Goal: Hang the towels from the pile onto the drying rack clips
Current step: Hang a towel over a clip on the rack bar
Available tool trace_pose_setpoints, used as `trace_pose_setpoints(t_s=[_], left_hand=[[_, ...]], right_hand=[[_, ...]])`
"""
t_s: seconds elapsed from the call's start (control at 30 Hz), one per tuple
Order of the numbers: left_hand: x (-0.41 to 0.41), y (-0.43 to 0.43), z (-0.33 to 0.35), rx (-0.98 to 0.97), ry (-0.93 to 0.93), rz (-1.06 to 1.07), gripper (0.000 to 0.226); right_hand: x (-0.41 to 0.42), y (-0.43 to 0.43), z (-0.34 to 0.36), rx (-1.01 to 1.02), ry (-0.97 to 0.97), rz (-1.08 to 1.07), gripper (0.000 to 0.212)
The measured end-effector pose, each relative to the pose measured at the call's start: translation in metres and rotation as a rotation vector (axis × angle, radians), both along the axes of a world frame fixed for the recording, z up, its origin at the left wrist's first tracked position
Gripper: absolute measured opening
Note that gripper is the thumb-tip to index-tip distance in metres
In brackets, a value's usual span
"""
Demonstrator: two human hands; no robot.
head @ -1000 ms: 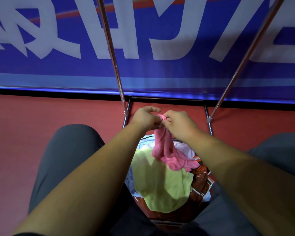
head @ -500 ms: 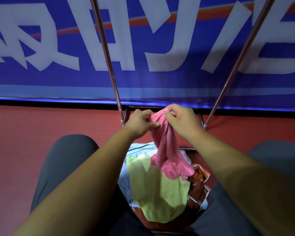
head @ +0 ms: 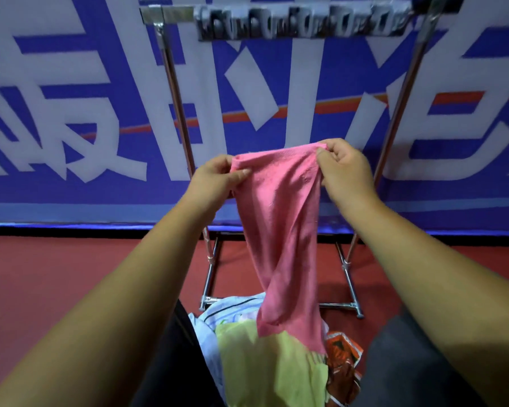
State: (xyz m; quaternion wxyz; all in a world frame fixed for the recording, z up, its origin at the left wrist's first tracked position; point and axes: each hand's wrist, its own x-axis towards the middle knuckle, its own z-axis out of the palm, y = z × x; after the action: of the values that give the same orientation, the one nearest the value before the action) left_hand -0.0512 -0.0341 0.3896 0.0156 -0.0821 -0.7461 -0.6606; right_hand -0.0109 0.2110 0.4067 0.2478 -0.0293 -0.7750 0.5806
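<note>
While left hand (head: pixel 215 177), right hand (head: pixel 344 168) pinch pink towel (head: pixel 279 215) corners, hold edge taut; raise toward clips (head: pixel 300 22), 12 o'clock.

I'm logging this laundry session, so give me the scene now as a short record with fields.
left grip: pinches upper left corner of the towel
right grip: pinches its upper right corner
towel: pink, spread between both, lower end over the pile
pile: below, yellow cloth on top
clips: grey row, blurred, on top bar of the rack, above the towel
</note>
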Motion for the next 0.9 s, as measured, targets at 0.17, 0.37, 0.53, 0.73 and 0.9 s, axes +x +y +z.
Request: trace_pose_setpoints(t_s=[0.17,0.37,0.53,0.73,0.9], left_hand=[[-0.002,0.005,0.071,0.083,0.12,-0.025,0.015],[0.0,0.004,0.135,0.108,0.215,0.02,0.015],[0.003,0.003,0.168,0.114,0.266,0.077,0.017],[0.008,0.001,0.179,0.146,0.251,0.123,0.015],[0.012,0.001,0.176,0.206,0.178,0.173,0.015]], right_hand=[[-0.002,0.007,0.066,0.009,0.046,-0.057,0.021],[0.004,0.004,0.123,-0.021,0.09,-0.02,0.023],[0.004,-0.003,0.147,-0.072,0.113,0.018,0.022],[-0.002,-0.009,0.157,-0.062,0.08,0.04,0.02],[-0.004,-0.014,0.157,-0.081,-0.001,0.042,0.023]])
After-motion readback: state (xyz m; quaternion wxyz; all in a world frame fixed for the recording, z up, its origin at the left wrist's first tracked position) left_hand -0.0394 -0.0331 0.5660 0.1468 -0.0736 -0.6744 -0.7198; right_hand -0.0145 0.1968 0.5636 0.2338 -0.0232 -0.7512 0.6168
